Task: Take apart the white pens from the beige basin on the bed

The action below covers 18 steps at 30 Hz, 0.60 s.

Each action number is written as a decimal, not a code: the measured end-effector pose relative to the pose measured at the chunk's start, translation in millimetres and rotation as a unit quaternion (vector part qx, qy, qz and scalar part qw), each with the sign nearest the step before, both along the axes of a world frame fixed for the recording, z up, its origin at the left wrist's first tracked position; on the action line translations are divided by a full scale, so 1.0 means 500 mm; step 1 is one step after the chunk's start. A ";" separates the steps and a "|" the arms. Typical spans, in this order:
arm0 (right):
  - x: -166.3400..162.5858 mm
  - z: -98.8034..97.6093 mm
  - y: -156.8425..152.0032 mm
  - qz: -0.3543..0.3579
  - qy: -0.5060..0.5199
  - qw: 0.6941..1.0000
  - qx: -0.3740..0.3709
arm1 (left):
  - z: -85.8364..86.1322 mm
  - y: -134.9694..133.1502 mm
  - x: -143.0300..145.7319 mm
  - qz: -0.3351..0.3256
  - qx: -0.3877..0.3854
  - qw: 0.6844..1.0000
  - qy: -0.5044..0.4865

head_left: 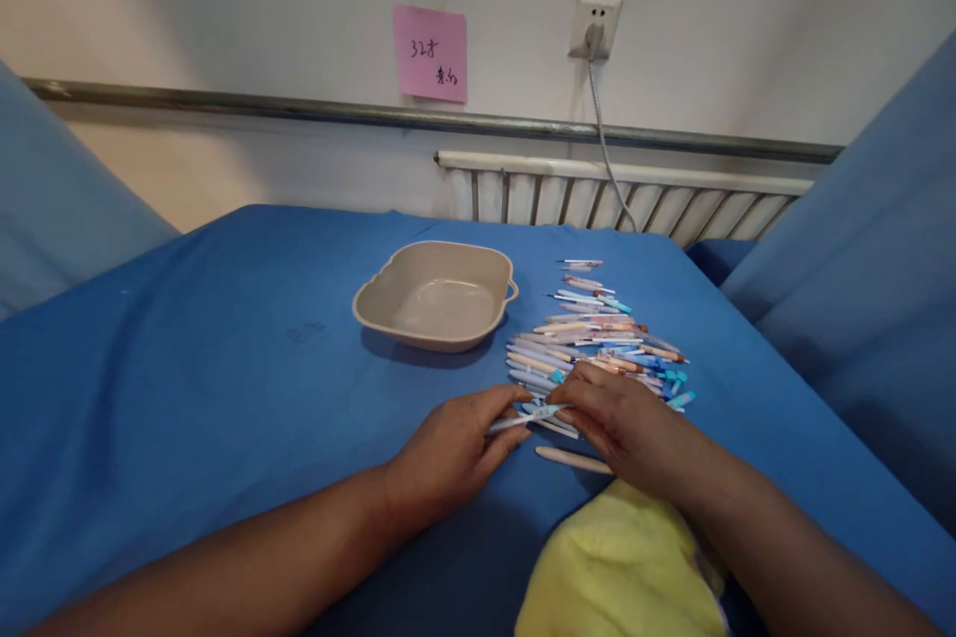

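A slim pen (544,411), white toward the left and pale blue toward the right, is held level between both hands. My left hand (452,443) pinches its left part between thumb and fingers. The fingers of my right hand (627,418) are closed on its other end and cover part of it. Just beyond my hands lies a spread pile of pens and thin pen parts (597,330) in beige, blue, white and brown. One beige pen barrel (572,460) lies apart, nearer to me, its right end beside my right hand.
A beige plastic basin (440,330) stands left of the pile on a blue cloth-covered table (246,368). A yellow cloth (623,567) is under my right forearm. Behind are a radiator (553,189), a metal rail (299,109), a plugged-in cable (601,129) and a pink note (431,55).
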State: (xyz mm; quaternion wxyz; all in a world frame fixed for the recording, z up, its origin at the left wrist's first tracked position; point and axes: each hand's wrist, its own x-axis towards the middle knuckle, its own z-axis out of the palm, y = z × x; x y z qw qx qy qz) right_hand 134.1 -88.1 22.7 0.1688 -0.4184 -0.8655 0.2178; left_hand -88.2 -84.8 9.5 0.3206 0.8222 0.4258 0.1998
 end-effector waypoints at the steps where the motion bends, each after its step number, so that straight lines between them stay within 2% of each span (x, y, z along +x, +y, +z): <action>1: -0.001 -0.002 0.000 0.001 0.003 1.000 0.002 | 0.000 0.000 0.000 0.001 -0.003 1.000 -0.002; 18: -0.010 -0.012 -0.005 0.023 0.039 0.999 0.027 | -0.007 0.001 -0.001 0.006 -0.015 0.999 -0.028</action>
